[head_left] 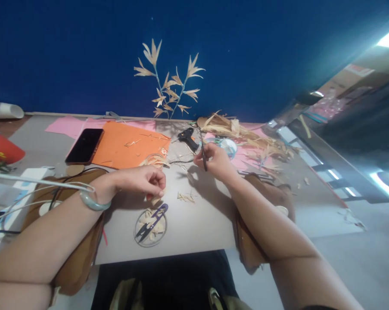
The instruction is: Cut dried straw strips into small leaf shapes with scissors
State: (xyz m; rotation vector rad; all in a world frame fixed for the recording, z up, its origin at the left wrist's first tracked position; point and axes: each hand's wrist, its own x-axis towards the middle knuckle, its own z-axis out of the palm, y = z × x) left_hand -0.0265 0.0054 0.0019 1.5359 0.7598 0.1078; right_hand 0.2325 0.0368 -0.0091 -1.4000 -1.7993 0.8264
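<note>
1 pale scrap [155, 199] is pinched by the left hand [146, 181], fingertips closed, just beyond a round dish [150, 246] on which purple snips [154, 222] are laid; 1 slim dark tool [203, 151] is gripped in the right hand [215, 160], near a glue gun [189, 139].

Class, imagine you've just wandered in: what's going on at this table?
A person sits working with both hands over the table. The left hand pinches a small pale piece just beyond a round dish of scraps, with purple-handled snips lying across it. The right hand holds a dark slender tool roughly upright. Behind, a sprig of pale leaves stands before a blue panel, and a black glue gun lies between the sprig and the hands.
</note>
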